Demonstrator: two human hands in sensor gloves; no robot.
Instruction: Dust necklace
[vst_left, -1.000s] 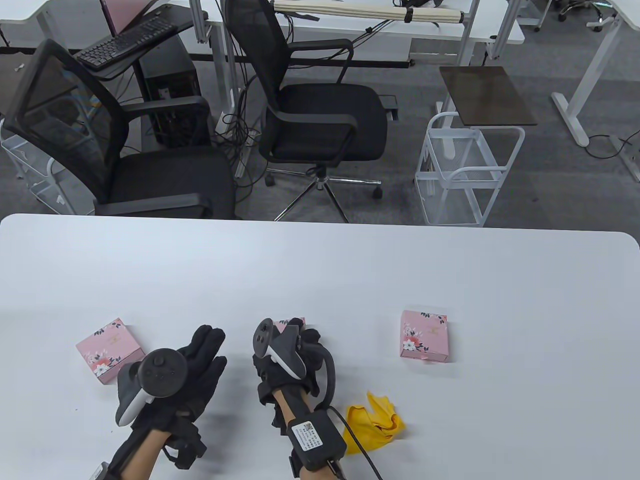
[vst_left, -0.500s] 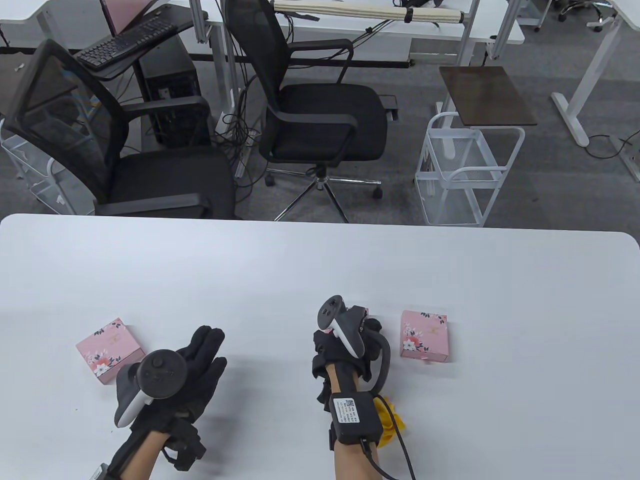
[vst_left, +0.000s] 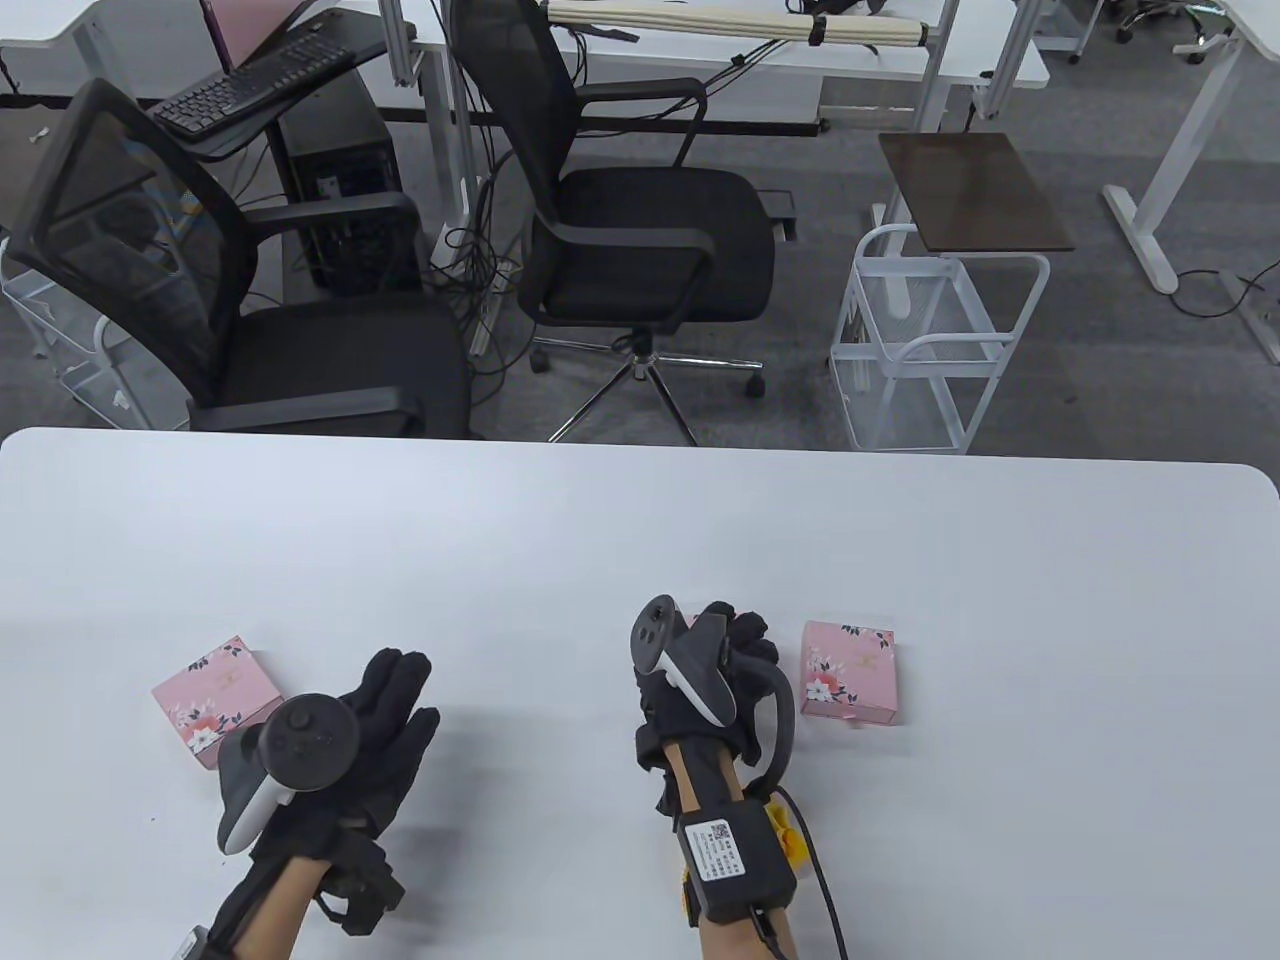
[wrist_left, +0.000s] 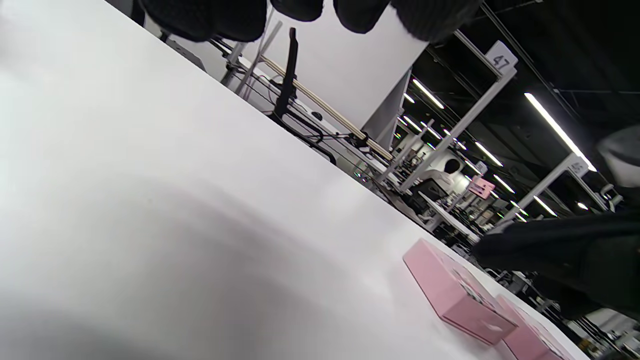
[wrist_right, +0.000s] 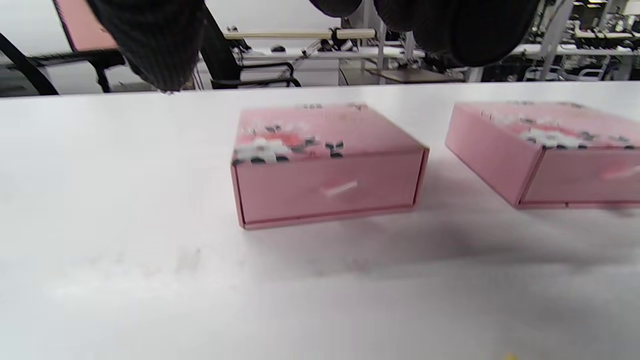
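The right grip (vst_left: 735, 650) is hovering slack and holding nothing above a pink box (wrist_right: 325, 165) on the counter (vst_left: 640, 540), a second pink box (vst_left: 848, 670) sitting just beside. The left grip (vst_left: 385, 715) is lying wide, fingers straight, near a third pink box (vst_left: 215, 700). The necklace itself is not showing.

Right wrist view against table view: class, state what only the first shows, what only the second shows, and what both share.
Only the right wrist view shows a third pink box, which the right hand covers from above, and the boxes' drawer fronts. Only the table view shows the left hand, the box beside it, a yellow cloth and both trackers. Both share the white table and the right-side box.
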